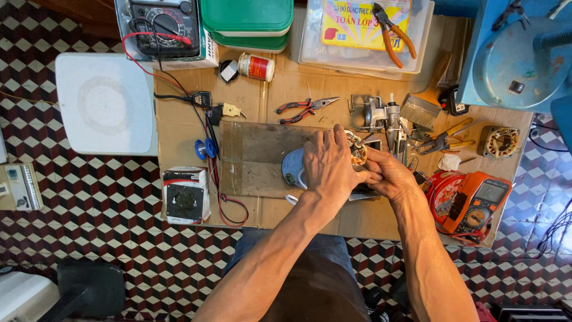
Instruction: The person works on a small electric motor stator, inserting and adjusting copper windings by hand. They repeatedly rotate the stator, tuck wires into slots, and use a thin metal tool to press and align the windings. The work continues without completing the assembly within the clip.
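Both hands meet over a worn board (256, 156) laid on the cardboard-covered work surface (179, 113). The left hand (329, 167) lies palm down, its fingers curled over a small motor stator with copper windings (358, 154), which shows only in the gap between the two hands. The right hand (390, 174) closes on the same part from the other side, fingertips pressing toward the left hand's knuckles (how much of the stator it actually grips is hidden). Under the left hand's heel sits a pale blue round housing (293, 169), touching the palm. Just beyond the fingers stands a small metal vise (381, 116); red-handled needle-nose pliers (304, 108) lie to its left, and an orange multimeter (479, 204) rests near the right forearm.
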